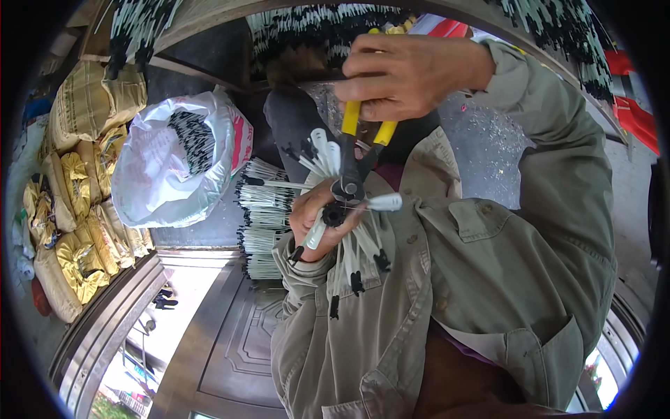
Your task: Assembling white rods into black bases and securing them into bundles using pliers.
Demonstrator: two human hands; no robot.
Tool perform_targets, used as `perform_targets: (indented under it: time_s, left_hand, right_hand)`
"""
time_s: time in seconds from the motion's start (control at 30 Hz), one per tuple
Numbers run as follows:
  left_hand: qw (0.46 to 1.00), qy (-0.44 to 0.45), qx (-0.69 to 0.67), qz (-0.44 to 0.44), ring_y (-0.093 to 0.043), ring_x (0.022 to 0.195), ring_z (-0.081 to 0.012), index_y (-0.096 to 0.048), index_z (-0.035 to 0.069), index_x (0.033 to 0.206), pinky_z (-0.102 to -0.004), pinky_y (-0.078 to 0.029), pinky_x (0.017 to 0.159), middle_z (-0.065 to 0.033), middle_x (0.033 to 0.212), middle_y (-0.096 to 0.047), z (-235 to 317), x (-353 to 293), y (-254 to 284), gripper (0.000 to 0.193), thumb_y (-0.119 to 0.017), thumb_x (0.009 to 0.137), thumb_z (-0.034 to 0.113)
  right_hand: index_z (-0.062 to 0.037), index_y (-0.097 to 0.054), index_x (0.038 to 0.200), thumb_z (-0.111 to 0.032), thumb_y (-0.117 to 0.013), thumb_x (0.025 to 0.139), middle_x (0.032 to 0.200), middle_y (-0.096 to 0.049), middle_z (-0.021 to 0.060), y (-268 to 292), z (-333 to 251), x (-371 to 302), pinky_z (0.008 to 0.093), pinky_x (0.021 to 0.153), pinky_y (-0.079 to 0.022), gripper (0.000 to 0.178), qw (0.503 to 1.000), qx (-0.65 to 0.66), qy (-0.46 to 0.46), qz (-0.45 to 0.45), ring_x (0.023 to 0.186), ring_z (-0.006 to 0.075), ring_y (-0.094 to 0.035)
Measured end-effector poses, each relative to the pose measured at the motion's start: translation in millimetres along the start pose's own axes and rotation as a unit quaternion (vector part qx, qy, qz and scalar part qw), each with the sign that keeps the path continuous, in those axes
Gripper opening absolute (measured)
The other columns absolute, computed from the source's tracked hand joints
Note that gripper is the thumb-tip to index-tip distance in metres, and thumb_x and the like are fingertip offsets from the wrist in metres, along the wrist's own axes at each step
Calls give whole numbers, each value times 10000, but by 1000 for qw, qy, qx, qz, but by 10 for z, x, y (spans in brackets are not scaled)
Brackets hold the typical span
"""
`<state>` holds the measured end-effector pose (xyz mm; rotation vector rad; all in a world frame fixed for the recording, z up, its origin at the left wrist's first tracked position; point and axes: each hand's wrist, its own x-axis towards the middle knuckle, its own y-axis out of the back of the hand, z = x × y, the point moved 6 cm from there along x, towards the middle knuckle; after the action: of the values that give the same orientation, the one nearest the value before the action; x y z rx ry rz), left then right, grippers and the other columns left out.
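Above my lap, my right hand [391, 77] wraps round the yellow handles of a pair of pliers [350, 126], whose dark jaws point down toward my left hand. My left hand [305, 218] is closed round a bundle of thin white strips [361, 244] with black ends, which fan out above and below the fist. The jaws sit right at the bundle, beside a round black piece [333, 214]. One pale strip [384, 202] sticks out to the right there. Whether the jaws grip anything cannot be made out.
Left of my knee stands an open white sack [174, 202] with black-tipped pieces inside. Stacked bundles of white strips [265, 216] lie beside my left arm. Brown and gold packages [87, 265] line the far left. More strips [307, 31] fill a wooden rack at the top. Scraps litter the floor [488, 146].
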<state>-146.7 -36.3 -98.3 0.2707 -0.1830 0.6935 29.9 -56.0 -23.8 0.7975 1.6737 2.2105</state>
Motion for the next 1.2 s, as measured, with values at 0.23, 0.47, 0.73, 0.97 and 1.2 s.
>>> perform_targets:
  time_s: [0.23,0.47,0.73,0.97,1.2]
  left_hand:
    - [994,37,89,43,-620,640,-219,-606,18,911,-266,-482,576,-105,769,-618,15,54,85,284,-653,632,43]
    - [997,39,63,21,-615,639,-186,-631,43,940,-251,-472,578,-96,777,-625,-23,142,69,340,-632,600,36]
    - [999,27,-1,33,-555,558,-156,-630,48,961,-250,-432,521,-73,663,-561,-1,170,19,349,-601,619,-15]
    - [999,43,5,-5,-558,582,-141,-624,34,988,-242,-432,544,-61,661,-559,43,174,-57,357,-615,637,-32]
    - [989,83,121,-9,-610,640,-175,-635,56,984,-246,-467,572,-76,752,-626,22,164,-63,361,-665,625,40]
  right_hand:
    - [-203,-605,1023,-297,-717,707,1060,-429,-51,100,-295,-4,361,946,-301,348,941,-300,-115,108,1032,61,-439]
    - [-240,-644,986,-228,-624,771,1076,-449,-74,-153,-612,-229,410,1012,-208,216,907,-278,-294,120,1062,64,-430]
    - [-121,-503,788,-133,-768,642,1053,-484,14,-236,-787,-401,396,874,-333,303,916,-212,-304,149,892,172,-515]
    - [-88,-533,848,-150,-650,687,1080,-500,85,175,-486,-338,353,699,-444,209,969,18,-247,8,826,228,-532]
    - [-82,-583,974,-129,-602,708,1091,-482,59,61,-512,-275,379,790,-422,271,971,-11,-237,-15,906,221,-515]
